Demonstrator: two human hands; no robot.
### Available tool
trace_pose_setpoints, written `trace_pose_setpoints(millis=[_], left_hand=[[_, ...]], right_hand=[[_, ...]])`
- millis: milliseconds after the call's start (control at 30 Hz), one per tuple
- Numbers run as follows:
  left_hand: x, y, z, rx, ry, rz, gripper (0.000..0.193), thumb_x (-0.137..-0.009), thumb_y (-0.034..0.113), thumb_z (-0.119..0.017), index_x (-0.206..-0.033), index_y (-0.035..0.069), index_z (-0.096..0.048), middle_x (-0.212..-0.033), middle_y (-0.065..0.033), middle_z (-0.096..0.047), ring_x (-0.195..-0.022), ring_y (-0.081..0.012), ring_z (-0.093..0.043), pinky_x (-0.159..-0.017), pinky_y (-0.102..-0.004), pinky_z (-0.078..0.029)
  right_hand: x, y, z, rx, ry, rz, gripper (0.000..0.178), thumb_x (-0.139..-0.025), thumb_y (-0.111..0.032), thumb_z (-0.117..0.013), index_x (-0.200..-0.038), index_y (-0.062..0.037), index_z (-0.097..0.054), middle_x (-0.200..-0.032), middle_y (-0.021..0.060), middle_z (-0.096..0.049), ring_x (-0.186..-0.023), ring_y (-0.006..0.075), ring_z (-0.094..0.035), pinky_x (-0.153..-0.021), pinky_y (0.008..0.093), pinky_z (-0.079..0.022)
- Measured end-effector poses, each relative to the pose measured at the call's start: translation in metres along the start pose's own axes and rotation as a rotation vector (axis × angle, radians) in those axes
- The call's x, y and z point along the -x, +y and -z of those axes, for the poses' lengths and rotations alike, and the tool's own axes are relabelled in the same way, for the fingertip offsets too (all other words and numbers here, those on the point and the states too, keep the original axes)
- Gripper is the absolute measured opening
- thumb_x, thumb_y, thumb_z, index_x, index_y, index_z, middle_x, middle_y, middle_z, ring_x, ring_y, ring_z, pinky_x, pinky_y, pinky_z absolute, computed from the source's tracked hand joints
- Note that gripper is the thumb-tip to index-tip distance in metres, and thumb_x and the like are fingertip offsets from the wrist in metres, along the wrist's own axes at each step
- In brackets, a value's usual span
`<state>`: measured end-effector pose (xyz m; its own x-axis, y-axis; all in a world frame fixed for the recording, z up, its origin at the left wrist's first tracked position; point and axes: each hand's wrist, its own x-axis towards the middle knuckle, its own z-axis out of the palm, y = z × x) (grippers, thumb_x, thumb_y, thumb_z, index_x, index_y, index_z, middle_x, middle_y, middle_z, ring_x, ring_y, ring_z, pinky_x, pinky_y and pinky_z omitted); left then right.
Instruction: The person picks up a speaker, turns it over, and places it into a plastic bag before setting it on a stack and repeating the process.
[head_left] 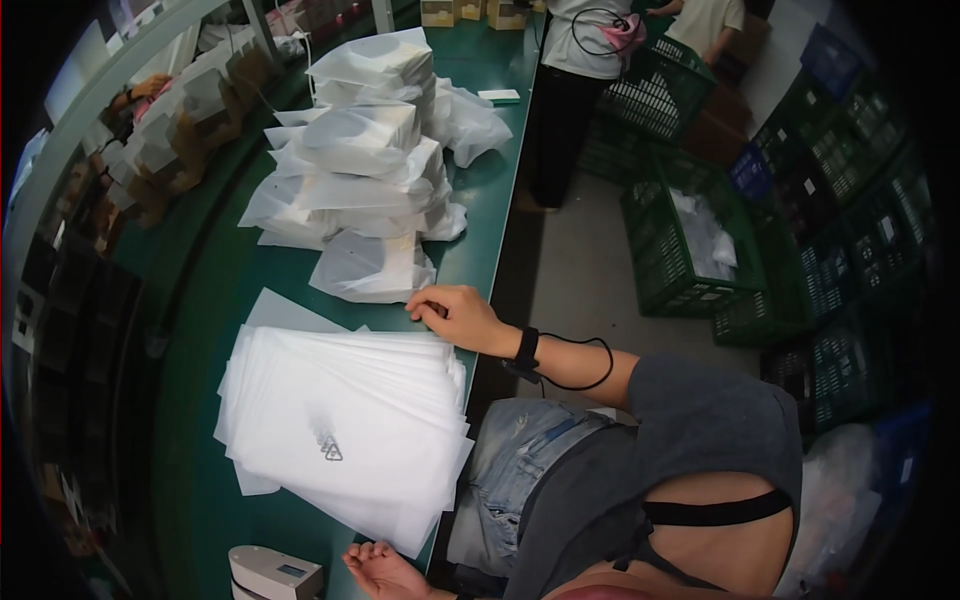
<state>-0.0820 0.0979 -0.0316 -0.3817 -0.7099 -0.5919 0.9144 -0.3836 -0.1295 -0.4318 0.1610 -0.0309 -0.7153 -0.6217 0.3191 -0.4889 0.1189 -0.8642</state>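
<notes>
My right hand is at the table's edge, fingers curled in and nothing seen in them. Its knuckles are close to the corner of the nearest white bagged item, the lowest of a heap of bagged boxes. Just below that hand lies a fanned stack of flat white translucent bags, with a small dark printed mark on the top one. My left hand is at the bottom, palm up, fingers loosely bent and apart, holding nothing. It is between the stack's lower corner and a beige device with a small screen.
Everything sits on a green table. Small boxes stand at its far end. Boxes line a shelf on the left behind a metal frame. Green crates stand on the floor at right. Two other people are beyond.
</notes>
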Motion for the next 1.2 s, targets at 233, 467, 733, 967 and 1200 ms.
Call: trace_pose_setpoints(millis=[233,467,733,967,1200], left_hand=[[-0.006,-0.006,-0.001,-0.114,-0.108,0.047,0.018,-0.091,0.011,-0.044,-0.098,-0.002,-0.054,-0.098,-0.0102,-0.051,-0.086,-0.0189,-0.048,-0.077,-0.0321,-0.039],[-0.012,-0.007,-0.001,-0.217,-0.229,0.068,0.018,-0.092,0.011,-0.043,-0.099,-0.002,-0.053,-0.098,-0.0098,-0.050,-0.086,-0.0181,-0.048,-0.077,-0.0315,-0.039],[-0.018,-0.009,-0.001,-0.342,-0.357,0.091,0.018,-0.092,0.011,-0.043,-0.101,-0.002,-0.052,-0.099,-0.0093,-0.049,-0.086,-0.0172,-0.048,-0.076,-0.0307,-0.039],[-0.019,-0.007,0.000,-0.440,-0.473,0.067,0.019,-0.092,0.011,-0.042,-0.103,-0.002,-0.051,-0.099,-0.0089,-0.049,-0.086,-0.0165,-0.047,-0.076,-0.0301,-0.039],[0.006,0.016,0.008,-0.529,-0.534,-0.078,0.019,-0.093,0.011,-0.042,-0.104,-0.002,-0.050,-0.099,-0.0084,-0.048,-0.086,-0.0157,-0.047,-0.076,-0.0294,-0.039]], right_hand=[[0.000,-0.002,0.006,0.006,0.012,0.016,0.012,-0.080,-0.009,-0.053,-0.085,-0.0044,-0.063,-0.075,0.0074,-0.065,-0.063,0.0188,-0.063,-0.058,0.0269,-0.048],[0.000,-0.003,0.005,0.019,0.008,0.022,0.012,-0.080,-0.009,-0.053,-0.085,-0.0043,-0.063,-0.074,0.0076,-0.065,-0.063,0.0194,-0.063,-0.058,0.0274,-0.048],[0.000,-0.002,0.005,0.018,0.014,0.026,0.012,-0.080,-0.009,-0.053,-0.085,-0.0047,-0.063,-0.074,0.0074,-0.065,-0.062,0.0197,-0.062,-0.057,0.0277,-0.047],[0.001,-0.002,0.006,0.016,0.014,0.033,0.012,-0.080,-0.009,-0.054,-0.086,-0.0047,-0.063,-0.075,0.0067,-0.065,-0.059,0.0177,-0.060,-0.055,0.0265,-0.047],[-0.001,0.002,-0.002,-0.015,0.009,0.047,0.013,-0.080,-0.003,-0.054,-0.089,-0.0009,-0.063,-0.074,0.0055,-0.066,-0.058,0.0070,-0.056,-0.052,0.0209,-0.043]])
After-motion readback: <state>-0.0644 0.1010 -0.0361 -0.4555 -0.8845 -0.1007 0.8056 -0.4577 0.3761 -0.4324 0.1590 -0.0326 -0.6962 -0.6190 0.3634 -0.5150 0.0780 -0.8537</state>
